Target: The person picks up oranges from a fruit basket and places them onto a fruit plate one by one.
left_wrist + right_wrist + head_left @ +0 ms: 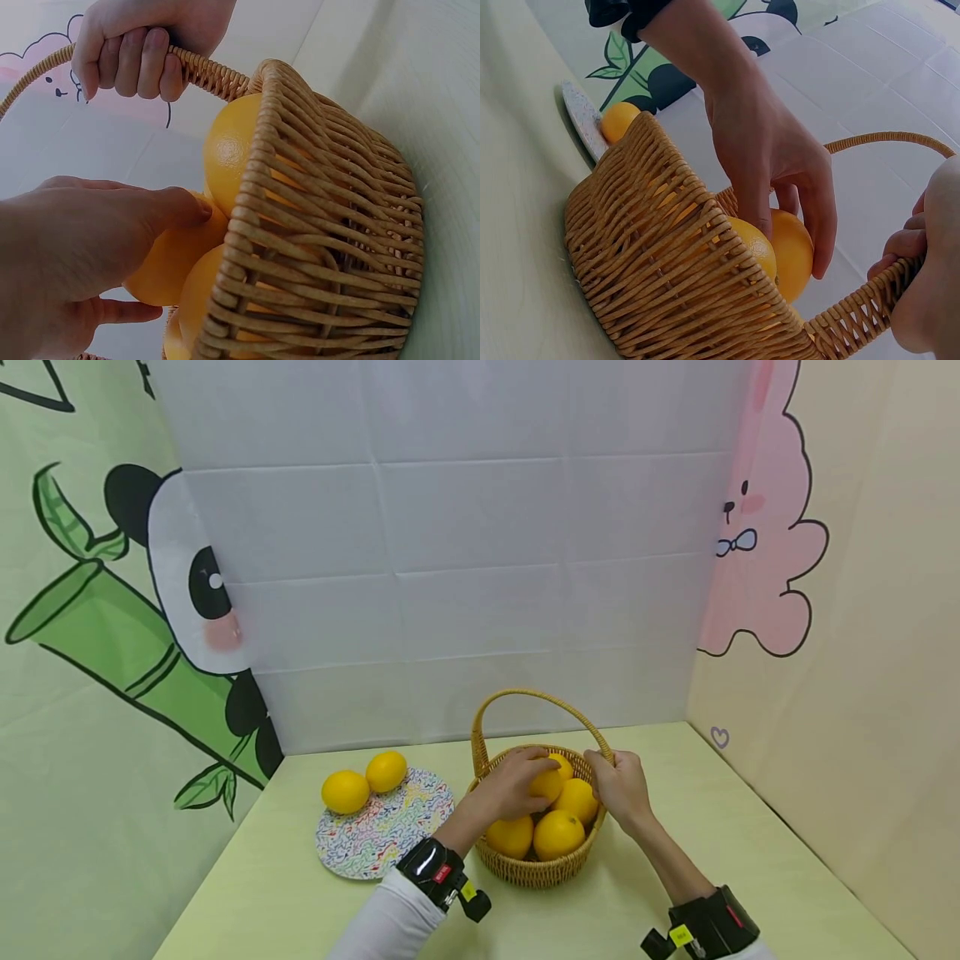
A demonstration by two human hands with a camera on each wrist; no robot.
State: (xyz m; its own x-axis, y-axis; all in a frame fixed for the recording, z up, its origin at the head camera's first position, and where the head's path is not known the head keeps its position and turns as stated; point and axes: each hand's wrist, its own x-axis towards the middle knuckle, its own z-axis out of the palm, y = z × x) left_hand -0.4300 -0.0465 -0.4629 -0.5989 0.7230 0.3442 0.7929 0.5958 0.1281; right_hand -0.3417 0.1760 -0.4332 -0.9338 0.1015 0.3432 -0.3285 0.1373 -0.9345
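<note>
A wicker basket [534, 875] with a tall arched handle stands on the table, holding several yellow-orange oranges [558, 835]. My left hand [510, 787] reaches over the basket's left rim and grips one orange [176, 251] on top of the others, thumb on one side and fingers on the other. The right hand [621, 787] is wrapped round the lower right part of the handle [536, 693]; its curled fingers [129, 64] show in the left wrist view. The undersides of the lower oranges are hidden by the basket wall.
Left of the basket lies a round plate [382, 839] with a multicoloured squiggle pattern. Two more oranges, a left one [346, 792] and a right one [386, 772], sit at its far edge. Printed cloth walls [465, 610] stand behind and beside the pale table [247, 893].
</note>
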